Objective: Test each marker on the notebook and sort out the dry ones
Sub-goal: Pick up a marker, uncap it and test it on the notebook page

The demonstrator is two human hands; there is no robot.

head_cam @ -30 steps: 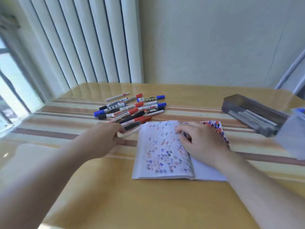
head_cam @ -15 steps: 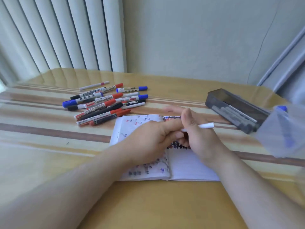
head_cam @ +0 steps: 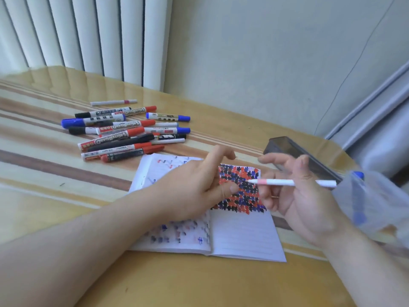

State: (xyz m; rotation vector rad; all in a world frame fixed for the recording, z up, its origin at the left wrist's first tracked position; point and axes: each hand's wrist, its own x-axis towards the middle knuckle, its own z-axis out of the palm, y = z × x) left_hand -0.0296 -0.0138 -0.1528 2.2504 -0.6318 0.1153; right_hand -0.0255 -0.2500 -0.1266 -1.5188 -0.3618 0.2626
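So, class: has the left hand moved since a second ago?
Yes. The left hand left the marker pile and now lies over the notebook, nearer the right hand.

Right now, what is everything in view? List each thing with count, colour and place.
thin marker: one, white with pink band, held above the notebook's right page
notebook: one, white, open, covered in red, blue and black marks, table centre
marker pile: about a dozen, red, blue, black caps, far left of notebook
dark tray: one, grey, far right
clear container: one, holds a blue marker, right edge
table: one, yellow, striped
left hand: over notebook, empty
right hand: holds thin marker
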